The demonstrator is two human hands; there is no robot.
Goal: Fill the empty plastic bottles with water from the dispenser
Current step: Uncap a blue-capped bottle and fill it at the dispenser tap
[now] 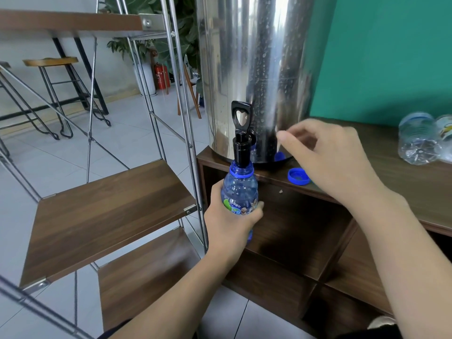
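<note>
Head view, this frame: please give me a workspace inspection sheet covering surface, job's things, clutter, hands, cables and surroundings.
Surface: dark wooden cabinet top with open compartments below.
Job's things: steel water dispenser stands on the cabinet; its black tap sits over the mouth of the uncapped blue bottle. Blue cap lies on the top. Clear empty bottles lie at the far right.
Clutter: small crumb on the cabinet edge.
Hands: left hand grips the blue bottle; right hand hovers beside the dispenser, fingers loosely curled, holding nothing.
Cables: nothing seen.
Surroundings: folding metal shelf, stool, red fire extinguisher, plant, teal wall.
</note>
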